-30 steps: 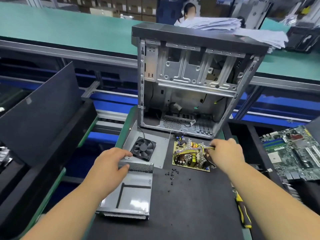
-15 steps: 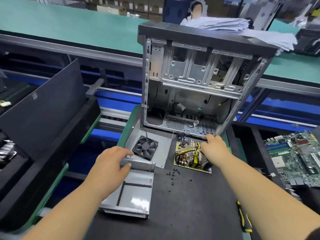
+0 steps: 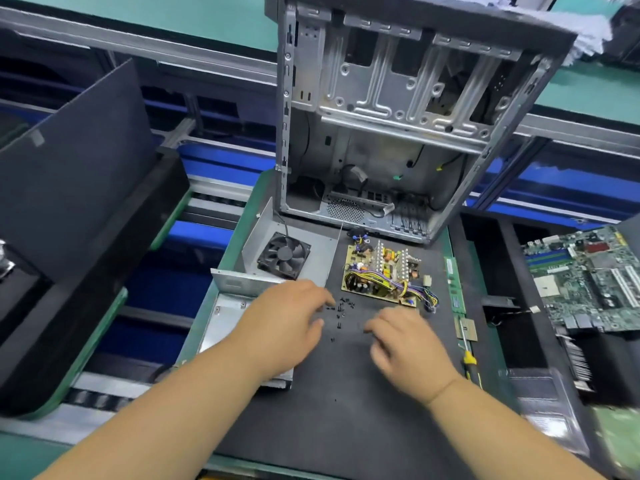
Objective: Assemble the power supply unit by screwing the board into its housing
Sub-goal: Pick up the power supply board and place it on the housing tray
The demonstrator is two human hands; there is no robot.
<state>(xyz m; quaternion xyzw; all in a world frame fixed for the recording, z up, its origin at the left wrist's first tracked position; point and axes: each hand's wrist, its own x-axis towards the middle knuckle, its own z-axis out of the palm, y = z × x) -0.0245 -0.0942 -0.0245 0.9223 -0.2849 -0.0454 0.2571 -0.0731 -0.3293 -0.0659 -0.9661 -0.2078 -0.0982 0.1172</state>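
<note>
— Board (image 3: 381,273) first: we see the power supply's yellow circuit board lying flat on the black mat (image 3: 346,393), its bundle of coloured wires (image 3: 420,294) trailing off its near right corner.

— And the housing (image 3: 225,317) sits to our left, a bare metal tray with its far wall standing up. Behind it lies the cover panel with the black fan (image 3: 284,254), well apart from the board.

— Between housing and board we have a scatter of small black screws (image 3: 341,308) on the mat. The open computer case (image 3: 391,126) stands upright just behind the board.

— Off to our right, a yellow-handled screwdriver (image 3: 469,355) lies along the mat's edge, a memory stick (image 3: 453,285) beyond it, and a green motherboard (image 3: 588,278) further right. A dark side panel (image 3: 76,161) leans at far left.

— Hands now. Our left hand (image 3: 280,323) hovers over the housing's right edge, palm down, fingers loosely spread and reaching toward the screws, holding nothing we can see.

— Our right hand (image 3: 405,341) is low over the mat just right of the screws, fingers bent down at the tips. It's blurred, so we cannot tell whether it pinches a screw.
</note>
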